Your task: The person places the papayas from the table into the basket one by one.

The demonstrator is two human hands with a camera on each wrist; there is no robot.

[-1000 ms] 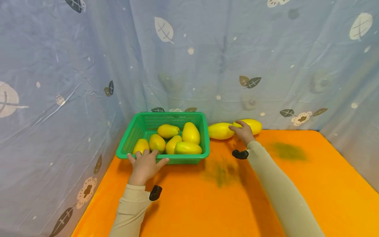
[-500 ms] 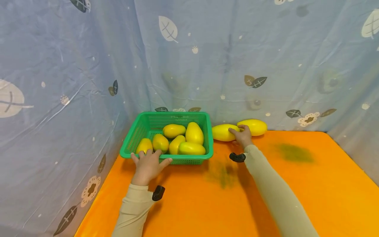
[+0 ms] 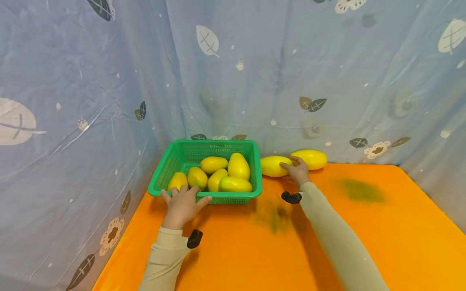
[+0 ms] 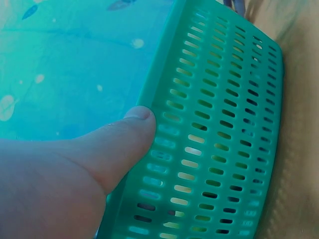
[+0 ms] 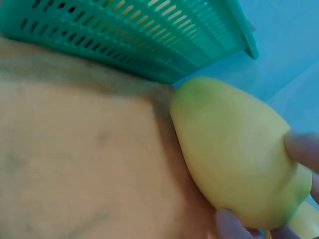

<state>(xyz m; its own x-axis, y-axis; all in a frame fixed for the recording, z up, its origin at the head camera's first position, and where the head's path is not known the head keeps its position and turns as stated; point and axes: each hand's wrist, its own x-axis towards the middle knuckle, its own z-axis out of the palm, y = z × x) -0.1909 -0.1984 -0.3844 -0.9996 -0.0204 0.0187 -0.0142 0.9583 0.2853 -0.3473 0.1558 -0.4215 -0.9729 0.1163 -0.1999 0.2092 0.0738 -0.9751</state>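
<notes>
A green plastic basket (image 3: 204, 197) stands on the orange tabletop with several yellow mangoes (image 3: 235, 184) inside. My left hand (image 3: 183, 207) holds its front rim, the fingers over the edge; in the left wrist view the thumb (image 4: 122, 144) presses the outer side of the perforated wall. To the right of the basket lies a yellow mango (image 3: 274, 166) with greenish ends, also large in the right wrist view. My right hand (image 3: 299, 172) grips its right end, thumb and fingers on opposite sides. Another mango (image 3: 313, 159) lies just behind that hand.
A blue-grey curtain (image 3: 255, 81) with leaf and flower prints hangs behind and at both sides, close to the basket and loose mangoes. Greenish stains (image 3: 360, 190) mark the orange tabletop (image 3: 233, 250). Each wrist carries a small black device (image 3: 291, 197).
My right hand has moved from the right-hand mango to the one nearer the basket and taken hold of its end. The left hand stays on the rim; the head view has shifted slightly.
</notes>
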